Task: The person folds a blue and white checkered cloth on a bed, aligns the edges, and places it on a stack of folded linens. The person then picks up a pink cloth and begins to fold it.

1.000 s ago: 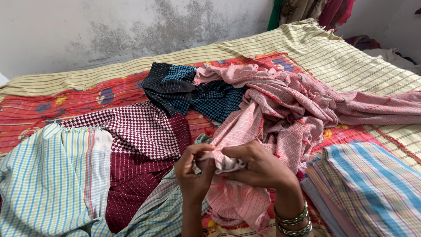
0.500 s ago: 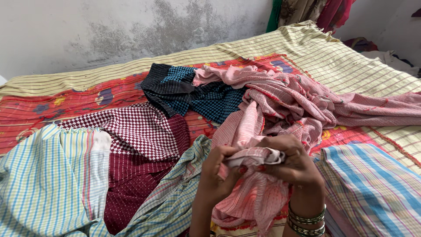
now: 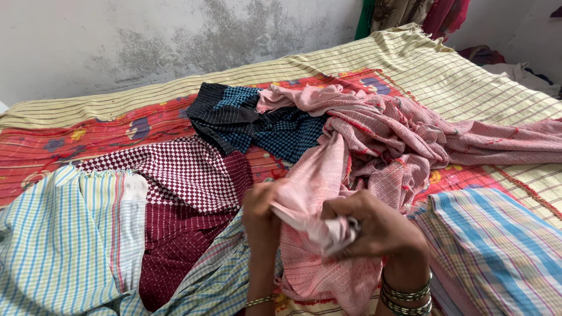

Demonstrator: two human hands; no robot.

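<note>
Pink woven cloth with fine stripes and red flecks lies heaped across the middle of the bed, its near end lifted off the bed and held between two hands at the lower centre of the view. The left hand is closed on a fold of the pink cloth, fingers wrapped over the edge; a thin bangle sits at its wrist. The right hand is clenched around a bunched end of the same cloth, a pale wad of it showing between finger and thumb; green and gold bangles circle the right wrist. Below the hands the cloth hangs down in loose folds.

To the left of the hands lies a maroon and white checked cloth, partly overlapped by a blue, green and white striped cloth (spread over the lower left corner). Behind it, touching the pink heap, is a dark blue checked cloth. At the lower right, just beside the right hand, lies a multicoloured striped cloth, laid flat. Under all of these a red patterned sheet lies on a cream striped bedcover, with a stained grey wall behind
</note>
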